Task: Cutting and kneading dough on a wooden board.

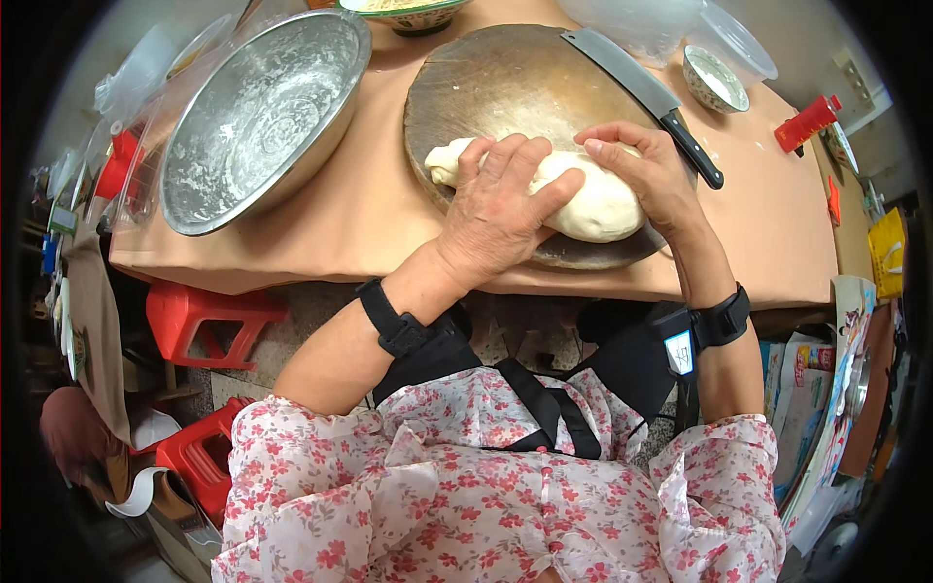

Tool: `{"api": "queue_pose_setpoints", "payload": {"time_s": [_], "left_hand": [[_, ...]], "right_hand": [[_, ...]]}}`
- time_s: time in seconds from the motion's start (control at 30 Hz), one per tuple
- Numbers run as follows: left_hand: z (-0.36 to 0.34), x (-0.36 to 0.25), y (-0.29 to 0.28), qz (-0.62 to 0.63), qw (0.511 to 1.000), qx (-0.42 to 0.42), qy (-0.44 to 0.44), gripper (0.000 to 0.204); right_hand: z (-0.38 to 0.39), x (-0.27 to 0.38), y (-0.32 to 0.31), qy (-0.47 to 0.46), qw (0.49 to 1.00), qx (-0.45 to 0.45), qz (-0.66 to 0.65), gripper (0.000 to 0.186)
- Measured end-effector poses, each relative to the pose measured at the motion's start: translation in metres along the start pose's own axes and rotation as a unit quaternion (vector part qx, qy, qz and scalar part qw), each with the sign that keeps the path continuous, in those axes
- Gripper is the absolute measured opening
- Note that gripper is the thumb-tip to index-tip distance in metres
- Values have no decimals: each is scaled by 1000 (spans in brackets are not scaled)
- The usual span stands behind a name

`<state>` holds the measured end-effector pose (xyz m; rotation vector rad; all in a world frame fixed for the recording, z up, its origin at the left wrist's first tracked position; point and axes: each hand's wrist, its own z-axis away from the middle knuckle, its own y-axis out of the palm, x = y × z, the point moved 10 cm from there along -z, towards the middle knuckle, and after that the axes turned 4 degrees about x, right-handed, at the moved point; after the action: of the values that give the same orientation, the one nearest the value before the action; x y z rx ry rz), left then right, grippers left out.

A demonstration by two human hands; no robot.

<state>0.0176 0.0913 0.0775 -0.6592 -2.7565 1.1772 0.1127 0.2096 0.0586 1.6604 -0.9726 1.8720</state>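
Item: elongated lump of pale cream dough (604, 206), smooth, knobbed at its left end; right of centre in the frame, lying on the near part of a round, worn brown wooden board (496, 78).

Left hand (501, 204): laid over the left half of the dough, fingers spread and unclenched, touching it. Right hand (649, 167): bent over the dough's upper right side; whether it grips cannot be told. The hands are apart, both at the dough.

Upper right: cleaver with broad grey metal blade and black handle (656, 102), lying across the board's right edge; small white patterned bowl with white powder (715, 80); red tube-shaped container (807, 124).

Upper left: large round silver metal basin (267, 117), tilted, its inside dusted white.

Top edge: green-and-white patterned bowl (413, 15), partly cut off.

Support: table with plain peach-coloured covering (777, 223).

Lower left: red plastic stool (209, 316).
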Motion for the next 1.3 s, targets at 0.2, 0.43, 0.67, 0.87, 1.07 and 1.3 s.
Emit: {"api": "queue_pose_setpoints", "payload": {"time_s": [0.2,0.43,0.67,0.87,1.07,1.3], "left_hand": [[0,0,-1,5,1000,-2,-2,61],[6,-2,-12,-1,999,35,-28,69],[39,39,-41,38,966,45,-251,65],[24,53,-17,293,882,44,-367,68],[-4,44,-2,267,924,40,-272,73],[-24,47,15,340,909,105,-218,66]], "right_hand": [[-8,-7,5,10,999,21,-48,33],[21,15,-25,-35,941,-181,282,61],[42,17,-16,23,939,-185,291,78],[37,17,-6,-30,939,-215,268,68],[33,22,0,-86,949,-206,223,44],[20,27,-6,-146,941,-218,214,29]]}}
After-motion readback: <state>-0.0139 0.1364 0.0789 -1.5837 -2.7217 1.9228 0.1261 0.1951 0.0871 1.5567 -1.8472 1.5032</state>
